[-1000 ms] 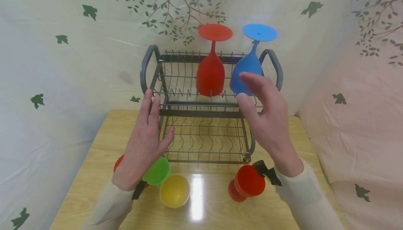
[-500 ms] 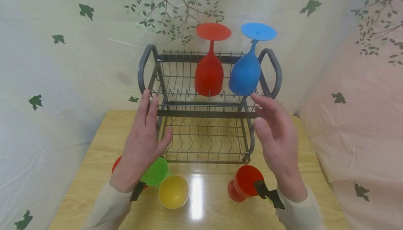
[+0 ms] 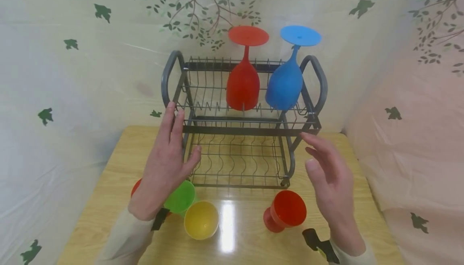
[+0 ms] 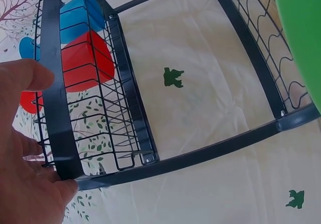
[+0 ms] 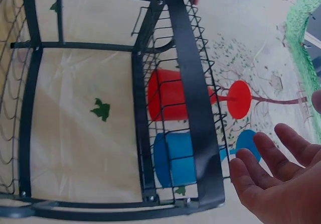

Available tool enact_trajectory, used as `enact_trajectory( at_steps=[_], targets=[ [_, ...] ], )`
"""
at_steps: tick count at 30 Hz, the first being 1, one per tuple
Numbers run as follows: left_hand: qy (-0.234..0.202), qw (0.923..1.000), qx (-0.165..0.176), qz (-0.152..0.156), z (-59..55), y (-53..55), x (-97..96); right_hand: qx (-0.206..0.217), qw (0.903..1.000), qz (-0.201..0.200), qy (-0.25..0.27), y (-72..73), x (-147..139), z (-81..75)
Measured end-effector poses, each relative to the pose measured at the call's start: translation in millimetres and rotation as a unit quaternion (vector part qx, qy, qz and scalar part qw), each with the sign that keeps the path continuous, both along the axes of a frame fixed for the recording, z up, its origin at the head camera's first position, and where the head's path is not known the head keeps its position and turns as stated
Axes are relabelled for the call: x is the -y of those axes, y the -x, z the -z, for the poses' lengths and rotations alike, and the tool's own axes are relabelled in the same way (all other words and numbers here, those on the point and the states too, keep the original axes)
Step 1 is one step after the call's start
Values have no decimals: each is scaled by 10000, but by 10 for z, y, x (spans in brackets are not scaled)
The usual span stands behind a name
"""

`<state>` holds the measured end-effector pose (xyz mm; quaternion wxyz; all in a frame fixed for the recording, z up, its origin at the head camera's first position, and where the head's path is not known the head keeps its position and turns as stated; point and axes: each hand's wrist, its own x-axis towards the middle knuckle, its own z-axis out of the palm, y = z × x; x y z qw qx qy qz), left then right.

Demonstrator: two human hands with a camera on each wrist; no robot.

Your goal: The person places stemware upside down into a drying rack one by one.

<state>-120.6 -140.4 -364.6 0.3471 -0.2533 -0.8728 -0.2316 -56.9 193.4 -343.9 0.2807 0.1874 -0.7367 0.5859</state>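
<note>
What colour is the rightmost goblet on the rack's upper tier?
The goblet is blue, clearest in the head view.

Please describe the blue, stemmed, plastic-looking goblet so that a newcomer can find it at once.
On the light wood-grain table stands a two-tier dark metal dish rack. On its upper tier, near the right end, the blue goblet rests upside down. Its blue colour sets it apart from the red, stemmed, plastic-looking goblet upside down beside it.

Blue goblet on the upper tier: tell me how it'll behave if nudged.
The blue goblet may tip, being upside down on the wire rack with its wide foot up high. Its smooth, evenly coloured surface suggests stiff, probably light plastic.
</note>
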Motion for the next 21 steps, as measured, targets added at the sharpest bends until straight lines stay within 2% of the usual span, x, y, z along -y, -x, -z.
enact_trajectory(
  at_steps=[8,12,16,21],
  targets=[
    [-106,9998,-81,112,3,-6,-25,172,9998,57,-118,-111,-273,299],
    [-128,9997,-187,37,14,-38,-53,161,9992,85,-364,-167,-391,435],
    [-149,9996,-209,-116,21,-101,-69,532,9951,221,-802,-238,-491,541],
    [-235,9994,-248,-71,30,-201,-122,861,9889,321,-1167,-301,-608,690]
  ],
)
